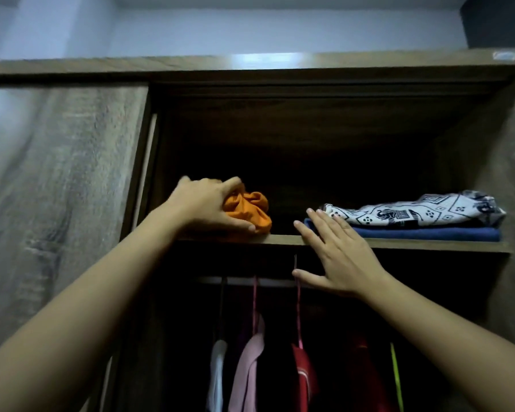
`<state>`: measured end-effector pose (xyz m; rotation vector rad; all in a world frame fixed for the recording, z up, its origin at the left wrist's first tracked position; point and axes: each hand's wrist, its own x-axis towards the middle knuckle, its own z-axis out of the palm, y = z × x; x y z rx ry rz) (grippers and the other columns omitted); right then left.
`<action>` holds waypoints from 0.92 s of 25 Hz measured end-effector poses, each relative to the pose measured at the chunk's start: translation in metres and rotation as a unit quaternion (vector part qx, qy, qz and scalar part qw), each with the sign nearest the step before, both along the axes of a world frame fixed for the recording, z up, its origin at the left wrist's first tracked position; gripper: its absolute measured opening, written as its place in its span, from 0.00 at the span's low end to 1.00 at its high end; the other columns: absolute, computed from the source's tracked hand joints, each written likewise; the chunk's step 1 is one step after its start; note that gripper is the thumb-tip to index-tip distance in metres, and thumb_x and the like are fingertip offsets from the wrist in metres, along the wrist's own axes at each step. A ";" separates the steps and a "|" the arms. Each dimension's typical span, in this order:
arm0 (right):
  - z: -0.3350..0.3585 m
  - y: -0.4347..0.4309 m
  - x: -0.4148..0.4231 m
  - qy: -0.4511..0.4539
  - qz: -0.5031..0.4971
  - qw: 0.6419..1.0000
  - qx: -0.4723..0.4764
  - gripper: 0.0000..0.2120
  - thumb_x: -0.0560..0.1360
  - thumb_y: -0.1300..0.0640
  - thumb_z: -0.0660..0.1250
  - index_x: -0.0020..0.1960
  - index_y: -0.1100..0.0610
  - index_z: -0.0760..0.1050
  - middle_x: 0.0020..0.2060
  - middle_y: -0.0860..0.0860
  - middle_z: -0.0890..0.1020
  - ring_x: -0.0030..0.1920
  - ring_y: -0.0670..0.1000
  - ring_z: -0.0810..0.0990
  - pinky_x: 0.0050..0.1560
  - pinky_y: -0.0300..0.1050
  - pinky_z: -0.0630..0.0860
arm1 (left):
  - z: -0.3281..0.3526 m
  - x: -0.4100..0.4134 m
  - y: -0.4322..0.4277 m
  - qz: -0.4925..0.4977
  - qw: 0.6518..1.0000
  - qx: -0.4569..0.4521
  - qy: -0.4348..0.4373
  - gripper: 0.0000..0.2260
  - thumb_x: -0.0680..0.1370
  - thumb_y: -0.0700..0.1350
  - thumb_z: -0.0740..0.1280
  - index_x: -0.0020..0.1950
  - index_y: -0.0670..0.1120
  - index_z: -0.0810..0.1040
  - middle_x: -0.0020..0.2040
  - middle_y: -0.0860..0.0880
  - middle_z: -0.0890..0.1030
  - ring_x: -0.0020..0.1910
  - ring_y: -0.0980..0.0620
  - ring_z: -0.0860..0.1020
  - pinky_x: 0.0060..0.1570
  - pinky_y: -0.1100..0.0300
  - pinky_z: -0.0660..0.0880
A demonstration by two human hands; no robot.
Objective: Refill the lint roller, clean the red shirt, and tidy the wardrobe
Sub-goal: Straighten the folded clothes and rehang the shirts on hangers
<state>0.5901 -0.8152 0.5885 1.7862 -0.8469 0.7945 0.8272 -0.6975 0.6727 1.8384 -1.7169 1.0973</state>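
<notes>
I look up into an open wooden wardrobe. My left hand (204, 203) grips a crumpled orange garment (252, 214) at the left end of the upper shelf (280, 239). In front of the shelf edge my right hand (339, 254) is spread flat with nothing in it, its fingertips near a folded stack: a black-and-white patterned cloth (422, 211) on a blue cloth (428, 233). Below the shelf a red shirt (305, 379) hangs on a pink hanger from the rail (274, 282). No lint roller is in view.
A pink garment (247, 367), a white one (217, 373) and another dark red one (366, 370) hang from the rail. The sliding door (57, 188) covers the wardrobe's left half. The back of the upper shelf is dark.
</notes>
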 end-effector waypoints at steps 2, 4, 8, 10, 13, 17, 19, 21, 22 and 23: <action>0.001 -0.001 0.001 -0.007 0.006 1.000 0.003 0.41 0.69 0.28 0.49 0.72 0.53 0.64 0.69 0.61 0.71 0.69 0.58 0.70 0.69 0.53 0.61 | 0.006 0.006 0.008 -0.051 0.995 0.052 0.065 0.45 0.57 0.77 0.63 0.70 0.69 0.51 0.75 0.45 0.58 0.71 0.39 0.60 0.64 0.38 0.60; 0.002 0.001 0.001 -0.015 0.015 1.000 0.018 0.41 0.70 0.27 0.47 0.73 0.51 0.63 0.69 0.61 0.70 0.69 0.59 0.69 0.68 0.53 0.59 | 0.002 0.014 0.008 -0.116 0.968 0.144 0.171 0.50 0.49 0.80 0.63 0.69 0.71 0.52 0.74 0.46 0.60 0.70 0.39 0.63 0.64 0.43 0.64; -0.002 0.015 -0.013 -0.063 0.112 0.985 0.118 0.46 0.65 0.23 0.46 0.76 0.45 0.41 0.77 0.55 0.50 0.77 0.53 0.49 0.74 0.50 0.46 | -0.033 0.015 0.009 -0.185 0.976 -0.016 0.113 0.39 0.58 0.77 0.60 0.67 0.67 0.63 0.58 0.49 0.79 0.56 0.45 0.78 0.54 0.51 0.75; -0.004 0.038 -0.019 -0.113 0.250 0.941 0.198 0.49 0.63 0.25 0.57 0.75 0.42 0.40 0.77 0.48 0.49 0.76 0.49 0.48 0.75 0.48 0.48 | -0.054 0.002 0.023 -0.251 0.962 -0.095 0.049 0.30 0.65 0.70 0.60 0.66 0.65 0.64 0.57 0.50 0.81 0.54 0.46 0.80 0.51 0.49 0.77; -0.013 0.080 -0.028 -0.149 0.401 0.882 0.198 0.44 0.61 0.28 0.64 0.71 0.40 0.49 0.68 0.40 0.59 0.74 0.49 0.57 0.70 0.47 0.57 | -0.081 -0.032 0.049 -0.300 0.949 -0.096 -0.006 0.26 0.67 0.66 0.59 0.63 0.61 0.64 0.51 0.52 0.81 0.49 0.47 0.81 0.44 0.50 0.77; -0.035 0.126 -0.056 -0.109 0.416 0.888 0.161 0.27 0.70 0.35 0.62 0.63 0.48 0.66 0.57 0.44 0.72 0.61 0.45 0.71 0.62 0.37 0.68 | -0.125 -0.082 0.083 -0.344 0.937 -0.054 0.018 0.24 0.66 0.65 0.60 0.57 0.56 0.62 0.36 0.58 0.69 0.39 0.44 0.80 0.36 0.49 0.76; -0.052 0.144 -0.071 -0.075 0.409 0.888 0.196 0.14 0.74 0.44 0.63 0.55 0.51 0.72 0.47 0.44 0.75 0.50 0.41 0.74 0.50 0.32 0.68 | -0.148 -0.102 0.097 -0.344 0.937 -0.019 0.052 0.27 0.64 0.68 0.60 0.55 0.56 0.60 0.34 0.60 0.69 0.40 0.46 0.80 0.37 0.49 0.76; -0.070 0.155 -0.088 -0.074 0.402 0.879 0.247 0.04 0.76 0.53 0.63 0.50 0.51 0.74 0.41 0.43 0.75 0.44 0.39 0.74 0.45 0.30 0.67 | -0.169 -0.119 0.105 -0.321 0.943 0.019 0.091 0.28 0.61 0.71 0.59 0.52 0.56 0.59 0.35 0.62 0.70 0.42 0.48 0.79 0.39 0.50 0.74; -0.081 0.158 -0.096 -0.092 0.399 0.867 0.286 0.04 0.75 0.57 0.62 0.48 0.51 0.74 0.40 0.43 0.76 0.43 0.38 0.75 0.45 0.30 0.68 | -0.181 -0.129 0.108 -0.312 0.942 0.051 0.116 0.29 0.60 0.73 0.60 0.50 0.56 0.58 0.36 0.62 0.70 0.44 0.50 0.78 0.40 0.51 0.73; -0.094 0.159 -0.105 -0.116 0.390 0.850 0.334 0.06 0.75 0.59 0.61 0.47 0.50 0.74 0.40 0.42 0.77 0.43 0.38 0.75 0.46 0.32 0.69 | -0.196 -0.140 0.110 -0.308 0.937 0.090 0.138 0.31 0.59 0.73 0.62 0.50 0.55 0.57 0.36 0.61 0.71 0.44 0.52 0.77 0.41 0.53 0.70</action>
